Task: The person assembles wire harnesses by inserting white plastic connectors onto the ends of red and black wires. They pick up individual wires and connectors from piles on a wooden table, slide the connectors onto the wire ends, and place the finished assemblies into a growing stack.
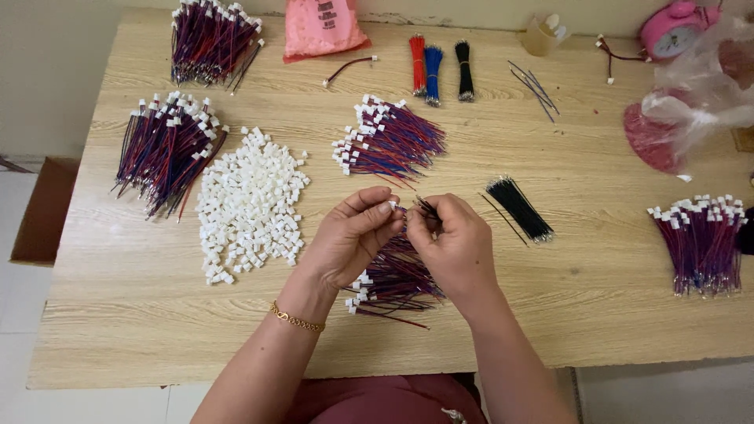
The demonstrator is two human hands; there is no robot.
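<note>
Light wood-grain laminate worktop is set against a plain cream wall; pale tiled floor w/ brown cardboard box seen at left.

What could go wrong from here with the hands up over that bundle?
The left hand pinches a small white connector only at the fingertips while the right hand brings thin black wires to it; it might slip into the wired bundle below. A forearm sweep could scatter the loose connector pile.
</note>
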